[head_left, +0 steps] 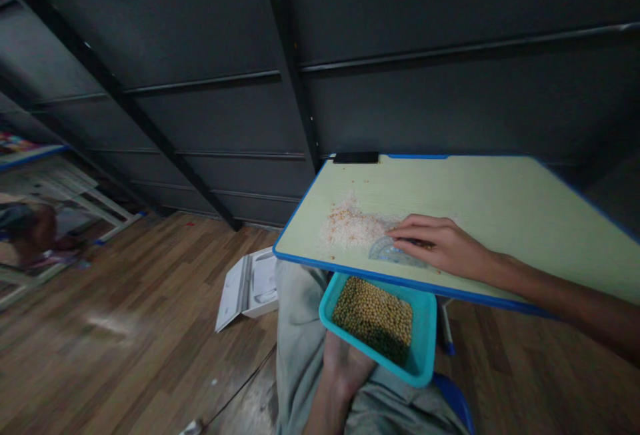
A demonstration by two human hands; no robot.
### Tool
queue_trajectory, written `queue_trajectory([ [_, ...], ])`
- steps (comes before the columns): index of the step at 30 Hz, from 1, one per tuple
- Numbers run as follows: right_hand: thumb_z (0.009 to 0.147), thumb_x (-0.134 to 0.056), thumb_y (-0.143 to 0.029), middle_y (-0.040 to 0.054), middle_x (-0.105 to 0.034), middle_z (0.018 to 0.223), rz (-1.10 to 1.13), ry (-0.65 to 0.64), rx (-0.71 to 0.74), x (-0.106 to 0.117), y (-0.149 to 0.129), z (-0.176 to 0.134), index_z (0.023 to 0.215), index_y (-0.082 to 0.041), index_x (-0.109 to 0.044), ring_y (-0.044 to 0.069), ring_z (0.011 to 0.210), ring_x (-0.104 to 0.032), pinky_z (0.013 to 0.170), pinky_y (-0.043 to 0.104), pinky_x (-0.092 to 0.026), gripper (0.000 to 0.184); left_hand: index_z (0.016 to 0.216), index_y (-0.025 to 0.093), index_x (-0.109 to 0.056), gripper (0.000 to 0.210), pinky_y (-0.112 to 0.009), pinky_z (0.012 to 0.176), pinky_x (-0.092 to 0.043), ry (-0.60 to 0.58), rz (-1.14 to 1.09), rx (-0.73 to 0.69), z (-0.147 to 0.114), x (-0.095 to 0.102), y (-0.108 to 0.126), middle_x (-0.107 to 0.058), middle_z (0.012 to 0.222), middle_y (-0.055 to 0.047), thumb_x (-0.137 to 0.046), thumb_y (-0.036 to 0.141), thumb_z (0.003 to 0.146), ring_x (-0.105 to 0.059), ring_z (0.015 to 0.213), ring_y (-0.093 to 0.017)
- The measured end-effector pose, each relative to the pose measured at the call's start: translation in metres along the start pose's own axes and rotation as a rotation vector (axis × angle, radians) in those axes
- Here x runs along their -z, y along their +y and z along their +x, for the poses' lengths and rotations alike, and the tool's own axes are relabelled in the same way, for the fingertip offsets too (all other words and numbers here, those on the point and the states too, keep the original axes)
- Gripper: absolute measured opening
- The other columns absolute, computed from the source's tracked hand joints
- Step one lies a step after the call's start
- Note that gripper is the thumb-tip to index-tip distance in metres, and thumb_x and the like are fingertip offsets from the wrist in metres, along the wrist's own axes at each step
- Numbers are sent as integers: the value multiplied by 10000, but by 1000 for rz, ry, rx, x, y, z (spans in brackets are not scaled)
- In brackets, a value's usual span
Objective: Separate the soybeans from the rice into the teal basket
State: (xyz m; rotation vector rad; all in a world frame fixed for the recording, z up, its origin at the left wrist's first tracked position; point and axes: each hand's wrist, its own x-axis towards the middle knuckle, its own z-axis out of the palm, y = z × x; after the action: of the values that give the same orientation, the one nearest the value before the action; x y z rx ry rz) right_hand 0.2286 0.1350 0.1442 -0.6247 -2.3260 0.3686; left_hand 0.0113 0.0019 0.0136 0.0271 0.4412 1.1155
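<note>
My left hand (345,361) supports a turquoise plastic tray (427,348) from below, its fingers mostly hidden under the base. Inside the tray lies a layer of round yellowish beans (375,315). Over the pale green tabletop, my right hand (440,245) has its fingers drawn together near the thumb; something small and brownish shows in the gap, too small to name. Its fingertips are at the right edge of a spread heap of white rice grains (350,225) with orange-yellow bits among them. A protractor shape (393,251) shows beneath the hand; I cannot tell whether it is printed or loose.
The small table (500,201) has a blue edge, with a black flat object (356,157) at its far side. An open white box (255,285) lies on the wooden floor, near a cable (240,388). A dark panelled wall stands behind. Another person's leg (43,228) shows far left.
</note>
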Motion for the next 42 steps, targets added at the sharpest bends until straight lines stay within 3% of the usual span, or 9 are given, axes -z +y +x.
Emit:
queue_trajectory([
  [5, 1033, -582, -271, 85, -743, 1094, -72, 39, -44, 6, 12, 1, 1250, -240, -755, 206, 975, -711, 869, 365, -568, 279, 1309, 239, -710, 404, -550, 1028, -521, 21, -1, 0, 0, 2, 1, -749, 1279, -111, -502, 215, 964, -646, 1261, -386],
  [13, 1006, -598, -279, 84, -754, 980, -100, 157, -95, 17, 17, 7, 1136, -212, -780, 189, 819, -692, 722, 345, -547, 234, 1321, 224, -697, 410, -591, 1039, -498, 50, -22, 15, 0, 2, 3, -730, 1308, -141, -508, 194, 959, -625, 1290, -397],
  [20, 986, -611, -294, 76, -751, 945, -53, 115, -121, 17, 19, 5, 1113, -212, -788, 172, 757, -670, 660, 318, -524, 233, 1358, 283, -675, 415, -541, 1023, -547, 62, 17, -3, 2, 9, 2, -734, 1314, -83, -512, 270, 976, -655, 1257, -371],
  [31, 994, -618, -298, 67, -746, 957, 18, 47, -93, 14, 9, 4, 1171, -233, -782, 159, 759, -664, 654, 304, -524, 250, 1297, 209, -712, 406, -598, 1023, -503, 53, -2, 3, 1, 3, 2, -731, 1307, -139, -513, 192, 944, -620, 1296, -405],
  [42, 1004, -618, -284, 67, -742, 961, 45, 7, -53, 12, 4, 4, 1147, -217, -778, 155, 767, -667, 654, 296, -520, 225, 1299, 254, -710, 393, -597, 1041, -515, 45, 3, -6, 0, 2, 1, -742, 1291, -112, -515, 213, 961, -642, 1272, -389],
])
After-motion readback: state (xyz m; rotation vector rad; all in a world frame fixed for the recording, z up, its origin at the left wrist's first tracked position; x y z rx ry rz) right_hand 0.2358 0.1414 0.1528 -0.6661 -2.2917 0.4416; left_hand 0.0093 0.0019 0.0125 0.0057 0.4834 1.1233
